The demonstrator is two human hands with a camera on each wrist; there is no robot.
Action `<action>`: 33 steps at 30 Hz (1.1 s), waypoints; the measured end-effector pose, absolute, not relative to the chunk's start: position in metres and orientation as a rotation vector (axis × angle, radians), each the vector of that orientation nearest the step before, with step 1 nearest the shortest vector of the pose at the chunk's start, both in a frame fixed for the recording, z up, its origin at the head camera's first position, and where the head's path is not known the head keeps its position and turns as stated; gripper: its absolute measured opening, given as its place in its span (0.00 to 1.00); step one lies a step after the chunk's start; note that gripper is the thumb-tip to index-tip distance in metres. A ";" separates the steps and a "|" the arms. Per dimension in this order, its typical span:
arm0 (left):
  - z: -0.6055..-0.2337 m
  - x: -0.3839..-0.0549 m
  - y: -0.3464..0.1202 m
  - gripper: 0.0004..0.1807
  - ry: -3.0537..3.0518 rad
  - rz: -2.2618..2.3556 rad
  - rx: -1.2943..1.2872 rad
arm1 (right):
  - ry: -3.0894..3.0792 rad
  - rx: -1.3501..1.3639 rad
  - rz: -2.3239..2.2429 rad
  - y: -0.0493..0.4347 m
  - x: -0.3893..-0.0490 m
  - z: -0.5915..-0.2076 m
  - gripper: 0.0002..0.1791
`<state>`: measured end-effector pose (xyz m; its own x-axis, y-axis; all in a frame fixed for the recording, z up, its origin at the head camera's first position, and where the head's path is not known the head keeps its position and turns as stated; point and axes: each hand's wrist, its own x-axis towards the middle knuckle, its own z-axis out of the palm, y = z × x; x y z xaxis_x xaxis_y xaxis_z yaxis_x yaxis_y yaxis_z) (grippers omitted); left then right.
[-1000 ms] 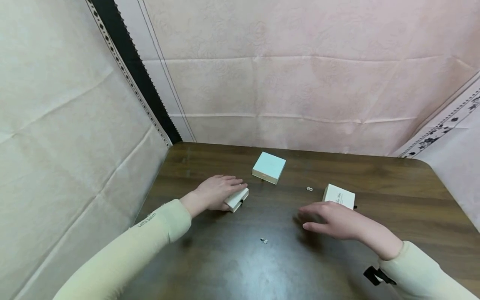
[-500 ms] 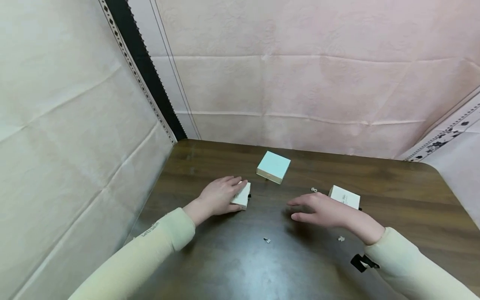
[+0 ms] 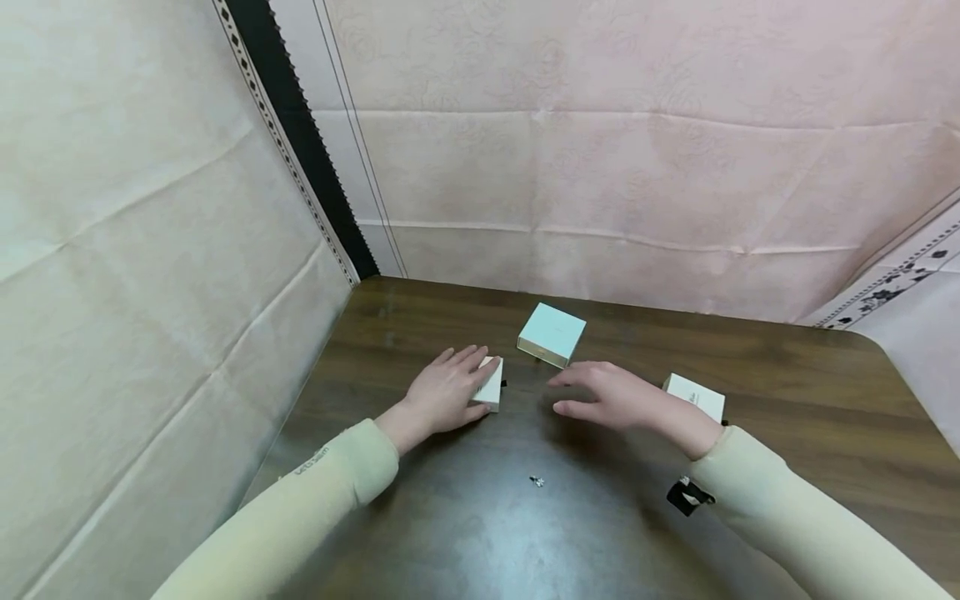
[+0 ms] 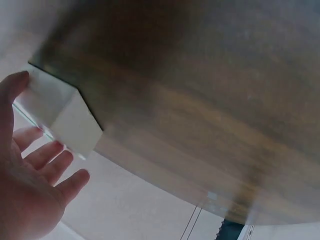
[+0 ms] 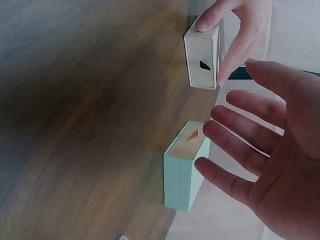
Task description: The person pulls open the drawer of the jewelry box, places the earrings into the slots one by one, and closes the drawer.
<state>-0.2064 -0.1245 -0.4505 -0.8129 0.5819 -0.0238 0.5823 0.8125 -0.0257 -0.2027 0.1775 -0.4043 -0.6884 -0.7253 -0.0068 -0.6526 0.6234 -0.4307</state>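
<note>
A small white drawer box (image 3: 492,390) with a black pull tab lies on the table left of centre. My left hand (image 3: 441,395) holds it, thumb on the near side and fingers over the top and far side, as the left wrist view shows of the box (image 4: 75,125). Its tabbed end faces the right hand in the right wrist view. My right hand (image 3: 611,397) hovers to the right of that box with fingers loosely spread and nothing in them. Just beyond the right fingertips sits a mint-green box (image 5: 177,177) with a pale front and a small tab.
Partly behind the right forearm lies a second white box (image 3: 696,395) with print on its lid. A tiny silvery trinket (image 3: 537,481) rests on the dark wood table (image 3: 420,542) nearer the front. Pale cloth (image 3: 600,183) hangs behind the table.
My right hand has moved left toward the held white box. The left hand has turned that box slightly. Two small trinkets seen earlier are now hidden by my right hand and arm.
</note>
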 end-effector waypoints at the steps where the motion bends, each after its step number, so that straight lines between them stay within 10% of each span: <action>1: -0.451 -0.206 -0.124 0.44 2.980 -0.059 0.961 | 2.670 -1.139 -0.602 0.174 -0.204 -0.405 0.22; 33: -0.467 -0.180 -0.131 0.31 3.065 -0.287 1.180 | 2.936 -1.257 -0.352 0.110 -0.228 -0.437 0.15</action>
